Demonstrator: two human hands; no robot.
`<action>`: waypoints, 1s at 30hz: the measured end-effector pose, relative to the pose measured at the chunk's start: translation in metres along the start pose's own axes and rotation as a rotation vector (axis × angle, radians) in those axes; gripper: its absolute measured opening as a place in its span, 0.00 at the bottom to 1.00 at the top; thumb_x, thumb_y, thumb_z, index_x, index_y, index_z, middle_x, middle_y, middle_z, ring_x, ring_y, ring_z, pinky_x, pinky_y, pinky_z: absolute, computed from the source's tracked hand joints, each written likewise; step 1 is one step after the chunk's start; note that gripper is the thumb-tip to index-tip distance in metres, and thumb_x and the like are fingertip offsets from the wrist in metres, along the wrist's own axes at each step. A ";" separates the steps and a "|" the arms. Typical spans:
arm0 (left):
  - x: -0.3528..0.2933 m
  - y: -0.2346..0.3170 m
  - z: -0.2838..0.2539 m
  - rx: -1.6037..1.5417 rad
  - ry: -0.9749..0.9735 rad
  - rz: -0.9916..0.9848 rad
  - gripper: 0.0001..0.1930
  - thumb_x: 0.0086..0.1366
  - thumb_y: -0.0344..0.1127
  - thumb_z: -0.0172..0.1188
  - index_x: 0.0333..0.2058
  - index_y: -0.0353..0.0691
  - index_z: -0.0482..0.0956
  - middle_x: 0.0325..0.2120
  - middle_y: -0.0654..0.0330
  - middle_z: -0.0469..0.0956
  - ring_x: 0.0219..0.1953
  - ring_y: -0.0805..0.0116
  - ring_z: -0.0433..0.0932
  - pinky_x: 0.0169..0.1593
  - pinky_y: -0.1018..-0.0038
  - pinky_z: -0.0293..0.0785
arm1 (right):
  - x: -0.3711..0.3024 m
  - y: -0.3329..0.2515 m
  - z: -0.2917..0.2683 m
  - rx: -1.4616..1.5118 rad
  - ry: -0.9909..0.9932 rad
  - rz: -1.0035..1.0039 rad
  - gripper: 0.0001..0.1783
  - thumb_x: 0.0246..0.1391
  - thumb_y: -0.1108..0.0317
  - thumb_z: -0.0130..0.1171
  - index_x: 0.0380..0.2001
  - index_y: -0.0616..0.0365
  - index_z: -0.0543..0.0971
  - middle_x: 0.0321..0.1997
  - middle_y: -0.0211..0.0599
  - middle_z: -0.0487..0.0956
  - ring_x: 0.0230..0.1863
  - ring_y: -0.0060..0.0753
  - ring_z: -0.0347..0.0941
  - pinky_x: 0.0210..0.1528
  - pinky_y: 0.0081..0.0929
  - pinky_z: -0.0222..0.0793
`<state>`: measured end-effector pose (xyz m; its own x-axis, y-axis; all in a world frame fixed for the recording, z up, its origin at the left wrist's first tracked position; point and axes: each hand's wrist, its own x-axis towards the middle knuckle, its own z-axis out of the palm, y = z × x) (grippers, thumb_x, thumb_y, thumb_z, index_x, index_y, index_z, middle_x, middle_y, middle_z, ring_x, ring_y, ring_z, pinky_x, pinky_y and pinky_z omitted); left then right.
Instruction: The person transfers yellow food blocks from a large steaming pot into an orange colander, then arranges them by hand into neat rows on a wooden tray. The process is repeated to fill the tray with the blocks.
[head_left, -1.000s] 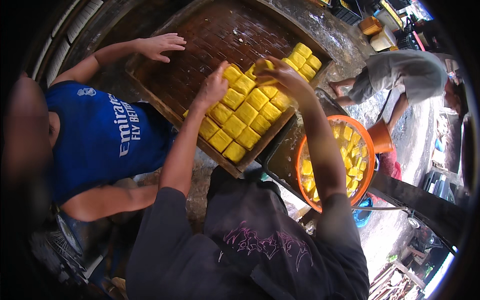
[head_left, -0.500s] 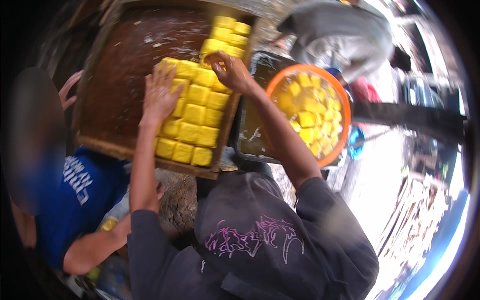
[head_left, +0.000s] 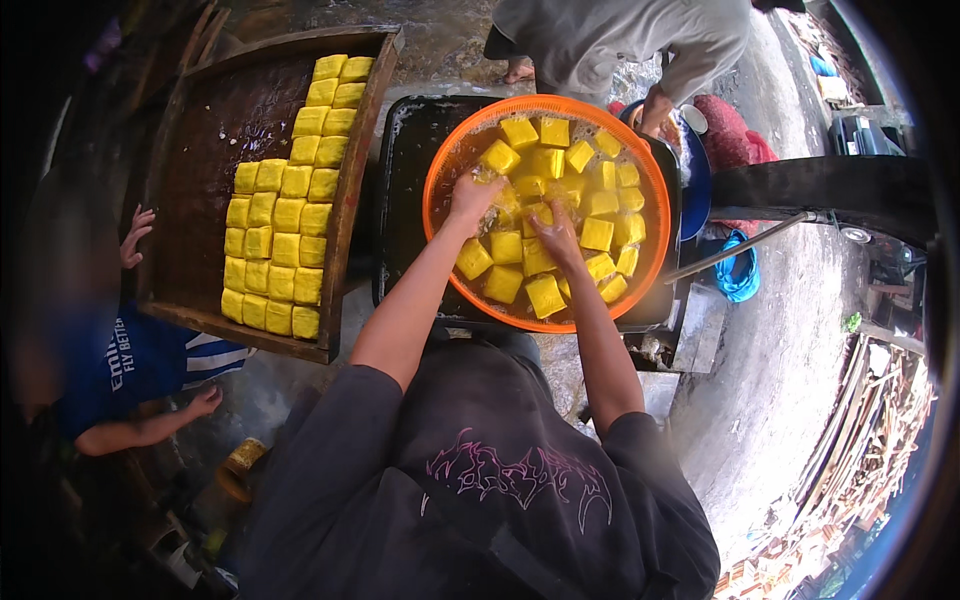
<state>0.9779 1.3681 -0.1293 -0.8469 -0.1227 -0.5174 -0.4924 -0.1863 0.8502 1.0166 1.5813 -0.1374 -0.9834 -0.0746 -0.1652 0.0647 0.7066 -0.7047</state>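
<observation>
A round orange basin (head_left: 660,225) holds cloudy water and many yellow tofu blocks (head_left: 545,296), some floating and some under the surface. Both my hands dip into it. My left hand (head_left: 470,204) is in the water on the basin's left side, beside a few blocks; splashing water hides its fingertips. Near the middle, my right hand (head_left: 556,236) has its fingers bent around a tofu block (head_left: 537,214) at the waterline. To the left, a wooden tray (head_left: 215,120) bears tight rows of yellow tofu blocks (head_left: 285,248) along its right side.
Beneath the basin is a black tub (head_left: 400,150) with liquid. A person in grey (head_left: 610,45) bends over a blue basin (head_left: 693,190) at the far right. Someone in a blue shirt (head_left: 125,360) is at the tray's left. A metal rod (head_left: 740,247) reaches toward the basin.
My hands have left the tofu on the tray and moved right into the orange basin. The view has swung right, so the basin is now in the middle.
</observation>
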 end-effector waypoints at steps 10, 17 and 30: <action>-0.064 0.078 -0.080 -1.027 -0.331 0.063 0.16 0.77 0.37 0.70 0.58 0.41 0.82 0.50 0.59 0.86 0.53 0.62 0.85 0.57 0.61 0.84 | 0.017 -0.081 -0.038 1.430 -0.360 0.362 0.24 0.70 0.74 0.65 0.67 0.59 0.75 0.58 0.52 0.84 0.55 0.50 0.86 0.59 0.46 0.87; -0.103 0.155 -0.330 -0.841 0.123 0.403 0.17 0.78 0.38 0.68 0.59 0.40 0.81 0.49 0.57 0.84 0.51 0.61 0.86 0.59 0.60 0.84 | 0.124 -0.373 0.104 0.295 -0.848 -0.494 0.25 0.67 0.65 0.69 0.66 0.49 0.80 0.68 0.43 0.82 0.70 0.49 0.78 0.72 0.43 0.74; -0.014 0.186 -0.420 0.717 0.184 0.251 0.40 0.68 0.27 0.50 0.78 0.24 0.55 0.66 0.16 0.70 0.73 0.32 0.71 0.79 0.49 0.64 | 0.231 -0.505 0.222 0.148 -0.843 -0.277 0.22 0.71 0.56 0.68 0.60 0.59 0.82 0.56 0.45 0.86 0.63 0.41 0.82 0.67 0.43 0.78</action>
<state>0.9821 0.9252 -0.0049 -0.9341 -0.2491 -0.2559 -0.3530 0.5361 0.7668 0.7940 1.0505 0.0270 -0.5199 -0.7617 -0.3867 -0.0776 0.4929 -0.8666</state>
